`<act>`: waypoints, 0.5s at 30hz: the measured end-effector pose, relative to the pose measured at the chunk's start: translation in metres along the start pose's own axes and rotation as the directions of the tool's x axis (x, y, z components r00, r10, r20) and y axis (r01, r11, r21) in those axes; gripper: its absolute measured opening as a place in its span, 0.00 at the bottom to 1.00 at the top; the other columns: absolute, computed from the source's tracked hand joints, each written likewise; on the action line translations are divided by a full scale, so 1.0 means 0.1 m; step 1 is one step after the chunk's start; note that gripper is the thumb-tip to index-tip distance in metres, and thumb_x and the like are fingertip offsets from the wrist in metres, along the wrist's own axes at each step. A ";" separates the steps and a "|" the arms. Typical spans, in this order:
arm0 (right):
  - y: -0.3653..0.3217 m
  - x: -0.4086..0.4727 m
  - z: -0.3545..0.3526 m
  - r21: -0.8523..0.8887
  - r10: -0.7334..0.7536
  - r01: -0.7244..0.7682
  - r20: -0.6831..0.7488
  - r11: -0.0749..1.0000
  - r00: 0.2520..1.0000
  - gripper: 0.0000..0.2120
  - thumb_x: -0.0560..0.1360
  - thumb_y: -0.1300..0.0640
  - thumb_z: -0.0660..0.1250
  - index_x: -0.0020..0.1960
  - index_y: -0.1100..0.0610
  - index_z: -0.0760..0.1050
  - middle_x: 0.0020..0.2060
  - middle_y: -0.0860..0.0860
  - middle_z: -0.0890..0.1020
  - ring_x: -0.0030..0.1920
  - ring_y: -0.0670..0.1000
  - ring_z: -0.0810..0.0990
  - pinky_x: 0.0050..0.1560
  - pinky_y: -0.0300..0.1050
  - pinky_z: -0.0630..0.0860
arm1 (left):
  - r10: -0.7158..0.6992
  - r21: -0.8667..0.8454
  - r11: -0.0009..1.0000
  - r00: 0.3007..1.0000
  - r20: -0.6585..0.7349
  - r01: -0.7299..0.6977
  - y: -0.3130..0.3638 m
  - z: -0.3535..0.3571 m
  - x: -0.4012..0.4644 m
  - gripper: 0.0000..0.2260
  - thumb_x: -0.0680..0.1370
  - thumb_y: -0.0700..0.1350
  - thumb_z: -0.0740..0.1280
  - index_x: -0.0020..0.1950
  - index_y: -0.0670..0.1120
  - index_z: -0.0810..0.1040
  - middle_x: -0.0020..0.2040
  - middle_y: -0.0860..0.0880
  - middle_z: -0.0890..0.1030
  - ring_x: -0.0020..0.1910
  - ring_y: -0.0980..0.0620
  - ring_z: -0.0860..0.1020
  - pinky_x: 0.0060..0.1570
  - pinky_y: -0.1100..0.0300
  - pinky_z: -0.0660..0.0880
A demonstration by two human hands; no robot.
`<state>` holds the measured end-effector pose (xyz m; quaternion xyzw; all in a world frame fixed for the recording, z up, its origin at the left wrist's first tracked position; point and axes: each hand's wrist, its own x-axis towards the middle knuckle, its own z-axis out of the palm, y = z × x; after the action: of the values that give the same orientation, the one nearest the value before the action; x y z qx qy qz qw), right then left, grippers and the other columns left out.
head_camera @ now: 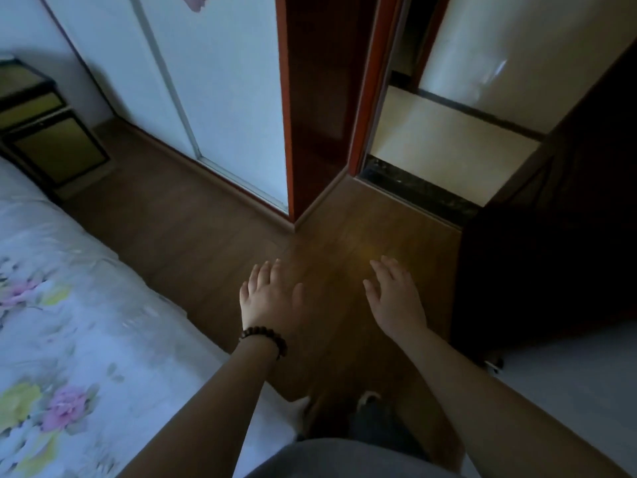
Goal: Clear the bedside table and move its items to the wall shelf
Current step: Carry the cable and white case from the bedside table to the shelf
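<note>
Both my hands are stretched out in front of me, palms down over the wooden floor [213,236], and neither grips anything. My left hand [272,298] is spread flat with fingers loosely apart, a dark bead bracelet [265,338] around its wrist. My right hand [396,298] is likewise flat and empty, fingers extended. The bedside table [44,132] stands well apart at the far left, beside the bed [69,322] with its floral cover and against the wall.

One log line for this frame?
left hand: open, empty | right hand: open, empty | bedside table: far left, out of reach | stage: approach
</note>
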<state>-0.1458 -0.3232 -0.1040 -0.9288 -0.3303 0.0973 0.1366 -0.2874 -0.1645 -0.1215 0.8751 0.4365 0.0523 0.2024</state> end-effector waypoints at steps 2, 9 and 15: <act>-0.16 0.47 0.04 -0.003 -0.065 0.065 0.017 0.998 0.998 0.24 0.80 0.44 0.52 0.73 0.49 0.59 0.74 0.51 0.61 0.75 0.52 0.55 0.74 0.54 0.58 | -0.076 -0.016 0.997 0.996 -0.044 0.075 -0.08 -0.04 0.29 0.29 0.76 0.60 0.57 0.74 0.49 0.56 0.75 0.49 0.60 0.75 0.50 0.53 0.72 0.48 0.52; -0.82 2.22 0.16 0.016 -0.365 0.365 0.090 0.931 0.927 0.23 0.80 0.44 0.53 0.72 0.50 0.62 0.74 0.50 0.63 0.75 0.52 0.57 0.72 0.56 0.61 | -0.354 -0.083 0.935 0.918 -0.180 0.344 -0.38 -0.17 1.39 0.29 0.77 0.59 0.57 0.74 0.49 0.57 0.74 0.48 0.61 0.74 0.49 0.53 0.72 0.47 0.52; -1.37 3.61 0.09 0.039 -0.587 0.590 0.168 0.807 0.792 0.22 0.80 0.48 0.56 0.72 0.54 0.65 0.73 0.53 0.65 0.74 0.54 0.59 0.73 0.54 0.59 | -0.549 -0.145 0.836 0.799 -0.244 0.530 -0.35 -0.37 2.43 0.29 0.77 0.58 0.57 0.74 0.48 0.57 0.74 0.48 0.61 0.75 0.49 0.53 0.72 0.47 0.52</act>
<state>0.0467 0.0113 -0.1013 -0.7692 -0.6138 0.1274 0.1239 -0.1744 0.0565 -0.1221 0.6909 0.6892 0.1290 0.1763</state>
